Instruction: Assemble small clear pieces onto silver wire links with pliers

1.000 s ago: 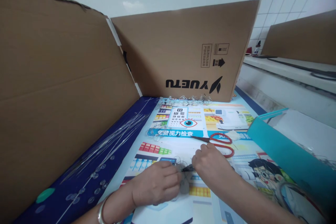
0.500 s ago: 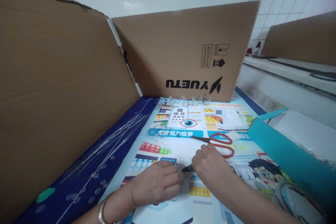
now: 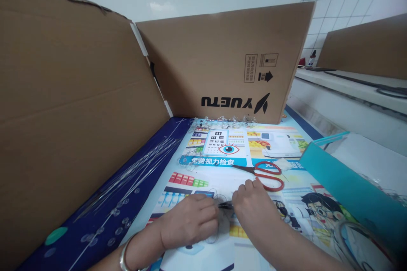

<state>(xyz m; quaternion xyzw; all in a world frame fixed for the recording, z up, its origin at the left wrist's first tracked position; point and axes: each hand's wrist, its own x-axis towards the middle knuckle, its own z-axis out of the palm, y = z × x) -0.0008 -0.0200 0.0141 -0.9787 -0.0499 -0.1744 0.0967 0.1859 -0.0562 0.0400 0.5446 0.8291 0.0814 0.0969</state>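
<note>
My left hand (image 3: 193, 220), with a silver bangle at the wrist, is closed with its fingers curled. A loop of thin clear wire (image 3: 219, 192) comes out at its fingertips. My right hand (image 3: 254, 205) is wrapped round small pliers (image 3: 225, 205); only their dark pointed jaws show, and they reach the wire beside my left fingers. The handles are hidden in my palm, and what lies inside my left fingers is hidden too. Just beyond my right hand, scissors (image 3: 269, 175) with red handles lie on the printed sheet (image 3: 203, 178).
Cardboard panels (image 3: 222, 59) stand at the back and left. A turquoise box (image 3: 346, 186) is at the right, near a round coil (image 3: 346, 241). Clear strands (image 3: 136, 167) and round beads (image 3: 117, 211) lie at the left. Clear pieces (image 3: 225, 123) line the back panel's foot.
My right hand has turned slightly and its forearm has shifted down and left; the plier jaws sit a little closer to my left fingers. My left hand has barely moved.
</note>
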